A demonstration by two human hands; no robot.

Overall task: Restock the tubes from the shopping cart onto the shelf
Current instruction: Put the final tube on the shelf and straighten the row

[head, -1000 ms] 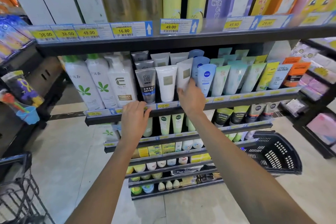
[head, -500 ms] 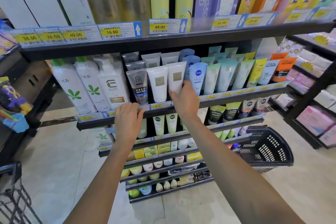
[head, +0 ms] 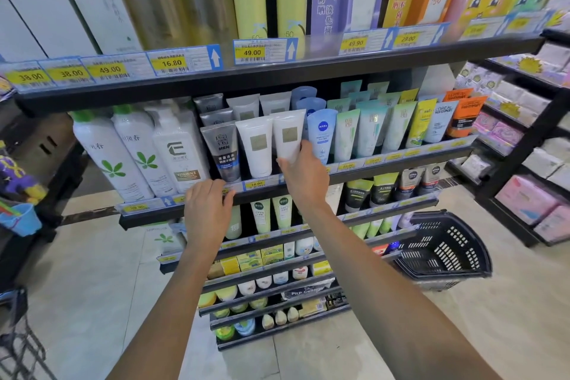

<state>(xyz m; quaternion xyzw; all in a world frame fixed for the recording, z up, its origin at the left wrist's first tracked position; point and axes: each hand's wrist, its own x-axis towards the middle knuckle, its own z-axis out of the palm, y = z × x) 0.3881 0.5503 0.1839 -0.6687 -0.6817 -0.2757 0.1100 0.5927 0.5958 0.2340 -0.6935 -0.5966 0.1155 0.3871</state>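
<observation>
On the middle black metal shelf [head: 401,168] of a store display, a person's right hand [head: 303,174] is seating a white plastic tube with a gold square label [head: 288,134] in the front row, thumb and fingers pinching its lower end where the cap meets the shelf lip. It is standing nearly upright, long axis vertical and leaning slightly back, directly above and ahead of the gripping hand, squeezed between a matching white tube [head: 255,145] and a pale blue Nivea tube [head: 321,134]. Further along, the left hand [head: 207,210] is resting slack and empty on the shelf's front edge, below a grey men's tube [head: 222,149]. Judging by reach, the right hand is the nearer and alone is doing the placing. A wire shopping cart [head: 18,342] is showing at lower left.
</observation>
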